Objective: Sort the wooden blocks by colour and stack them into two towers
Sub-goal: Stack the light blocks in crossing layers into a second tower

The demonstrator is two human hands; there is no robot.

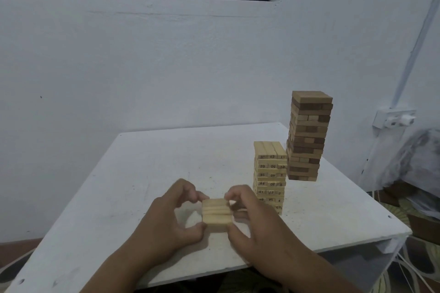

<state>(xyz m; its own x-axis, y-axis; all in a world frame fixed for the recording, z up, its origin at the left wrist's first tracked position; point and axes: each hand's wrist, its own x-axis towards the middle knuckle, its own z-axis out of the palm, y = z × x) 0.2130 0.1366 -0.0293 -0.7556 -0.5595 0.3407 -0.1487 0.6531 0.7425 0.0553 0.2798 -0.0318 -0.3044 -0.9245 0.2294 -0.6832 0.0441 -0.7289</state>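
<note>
Blocks in hand: a small bundle of pale wooden blocks (216, 214) sits side by side near the front of the white desk (147, 173), squeezed between both hands.
Left hand (171, 219): fingers and thumb curled, pinching the bundle's left end.
Right hand (250, 219): curled the same way, its grip pinching the right end.
Pale tower (270, 177): stands just right of the hands, numbers printed on the block ends, top layer looking complete.
Dark tower (307, 135): taller, behind and to the right, a mix of brown shades, leaning slightly by the look of it.
Handling: stiff, light, smooth wood; I would guess loose pieces slide apart easily, so pressing inward on both ends keeps the row together.
Risk: setting the row down roughly could nudge the pale tower out of line.
</note>
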